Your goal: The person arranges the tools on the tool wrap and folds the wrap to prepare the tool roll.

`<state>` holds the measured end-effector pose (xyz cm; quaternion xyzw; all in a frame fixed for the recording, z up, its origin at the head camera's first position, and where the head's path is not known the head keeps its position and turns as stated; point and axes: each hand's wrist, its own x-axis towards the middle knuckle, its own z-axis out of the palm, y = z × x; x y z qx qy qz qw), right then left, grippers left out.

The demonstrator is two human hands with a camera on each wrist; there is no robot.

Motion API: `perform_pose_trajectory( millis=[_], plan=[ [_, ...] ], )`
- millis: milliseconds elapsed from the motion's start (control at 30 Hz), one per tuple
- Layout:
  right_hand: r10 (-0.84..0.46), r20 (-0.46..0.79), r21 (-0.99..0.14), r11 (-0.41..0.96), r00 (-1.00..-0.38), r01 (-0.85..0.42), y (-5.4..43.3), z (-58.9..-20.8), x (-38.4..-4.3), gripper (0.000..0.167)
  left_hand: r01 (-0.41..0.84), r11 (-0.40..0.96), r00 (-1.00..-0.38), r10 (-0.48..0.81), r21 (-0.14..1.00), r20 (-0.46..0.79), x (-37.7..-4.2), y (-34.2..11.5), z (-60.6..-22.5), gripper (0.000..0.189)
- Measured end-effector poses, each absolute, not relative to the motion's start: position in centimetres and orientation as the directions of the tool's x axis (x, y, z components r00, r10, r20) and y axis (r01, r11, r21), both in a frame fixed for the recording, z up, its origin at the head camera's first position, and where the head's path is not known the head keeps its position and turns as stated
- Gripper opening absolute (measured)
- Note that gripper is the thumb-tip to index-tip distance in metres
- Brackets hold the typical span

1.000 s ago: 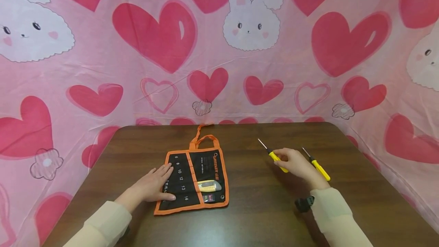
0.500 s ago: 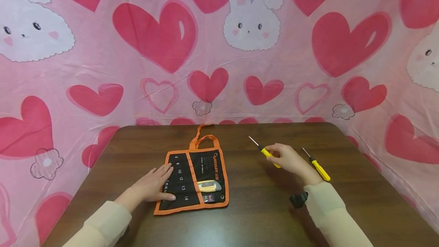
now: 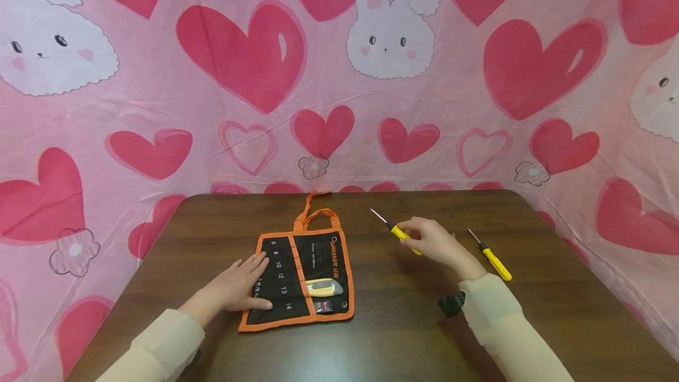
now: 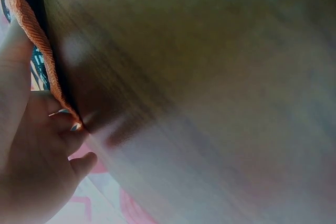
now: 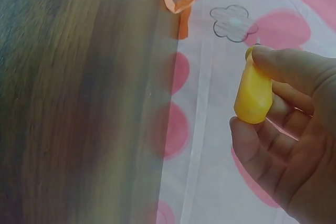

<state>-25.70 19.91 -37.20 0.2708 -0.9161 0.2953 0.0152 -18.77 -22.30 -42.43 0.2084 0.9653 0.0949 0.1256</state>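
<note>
In the head view a black tool pouch (image 3: 286, 270) with orange edging lies flat on the table. My left hand (image 3: 239, 287) rests on its left side, fingers spread straight. A yellow utility knife (image 3: 323, 287) sits in a pouch pocket, with a small packet (image 3: 323, 306) beside it. My right hand (image 3: 432, 241) pinches the yellow handle of a screwdriver (image 3: 399, 232), its metal shaft pointing to the far left. The right wrist view shows the handle's end (image 5: 253, 98) between thumb and fingers. A second yellow-and-black screwdriver (image 3: 493, 259) lies to the right of that hand.
The brown wooden table (image 3: 371, 341) runs back to a pink cloth (image 3: 329, 87) printed with hearts and rabbits. Orange straps (image 3: 318, 212) stretch from the pouch's far edge toward the back of the table.
My right hand has carried the screwdriver leftward and slightly away, closer to the pouch. The left hand, pouch and second screwdriver have stayed in place.
</note>
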Motion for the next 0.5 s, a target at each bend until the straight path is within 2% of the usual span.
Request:
perform_pose_trajectory(
  millis=[500],
  plan=[
    [-0.549,0.192,-0.535,0.636,-0.814,-0.556,17.6,-37.1,-26.0,0.026,0.376,0.898,-0.883,0.422,0.228,-0.207,-18.9,-22.2,-42.4,0.102]
  ],
)
